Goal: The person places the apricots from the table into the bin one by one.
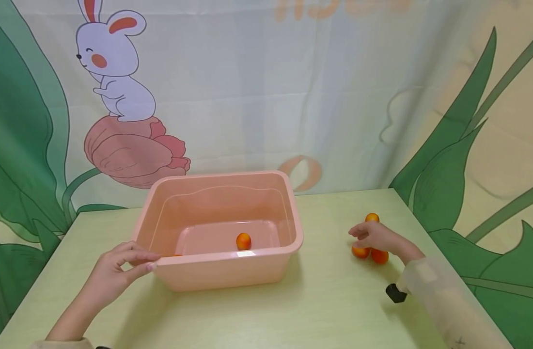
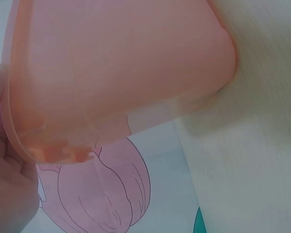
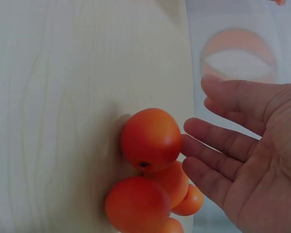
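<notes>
high head view forward-down, wrist views close, tub (image 1: 218, 272) in head and left

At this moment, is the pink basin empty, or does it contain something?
Not empty: at least one orange fruit lies in the pink basin. Its near wall hides part of the inside, so I cannot tell the total.

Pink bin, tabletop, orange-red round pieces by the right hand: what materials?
Pink bin: likely moulded plastic, semi-gloss; rounded corners, bright glint on the rim.
Tabletop: wood or wood-effect laminate, fairly matte; fine grain lines.
Orange-red round pieces: smooth, softly shiny; the dark spot on one suggests fruit, but real or imitation can't be told.
</notes>
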Motion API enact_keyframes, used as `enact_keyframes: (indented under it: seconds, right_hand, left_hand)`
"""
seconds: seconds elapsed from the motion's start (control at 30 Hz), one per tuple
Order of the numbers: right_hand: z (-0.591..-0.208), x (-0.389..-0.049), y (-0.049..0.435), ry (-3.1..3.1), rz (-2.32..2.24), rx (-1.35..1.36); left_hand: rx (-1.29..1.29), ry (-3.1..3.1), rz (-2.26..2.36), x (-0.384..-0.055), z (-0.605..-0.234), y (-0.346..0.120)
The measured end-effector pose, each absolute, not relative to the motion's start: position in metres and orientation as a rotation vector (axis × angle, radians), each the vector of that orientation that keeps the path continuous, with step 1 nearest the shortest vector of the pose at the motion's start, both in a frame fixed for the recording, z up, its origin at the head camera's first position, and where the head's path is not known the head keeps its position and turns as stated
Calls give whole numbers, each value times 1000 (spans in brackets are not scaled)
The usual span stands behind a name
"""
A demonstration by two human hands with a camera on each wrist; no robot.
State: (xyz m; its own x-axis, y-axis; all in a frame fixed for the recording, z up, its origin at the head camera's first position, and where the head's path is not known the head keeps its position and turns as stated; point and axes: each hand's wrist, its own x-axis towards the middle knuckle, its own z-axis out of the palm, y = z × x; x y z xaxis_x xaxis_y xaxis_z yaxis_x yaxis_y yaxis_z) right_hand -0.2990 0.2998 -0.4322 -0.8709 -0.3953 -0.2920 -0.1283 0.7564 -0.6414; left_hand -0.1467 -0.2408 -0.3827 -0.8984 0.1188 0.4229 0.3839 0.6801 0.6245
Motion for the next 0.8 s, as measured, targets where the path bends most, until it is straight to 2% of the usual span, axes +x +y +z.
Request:
enact_keyframes:
  seconds: [0.8]
  right_hand:
    - [-455,-285,294,2699,-698,-433]
  left_hand:
    - [-399,-2545,-1063,-146,-382,-240]
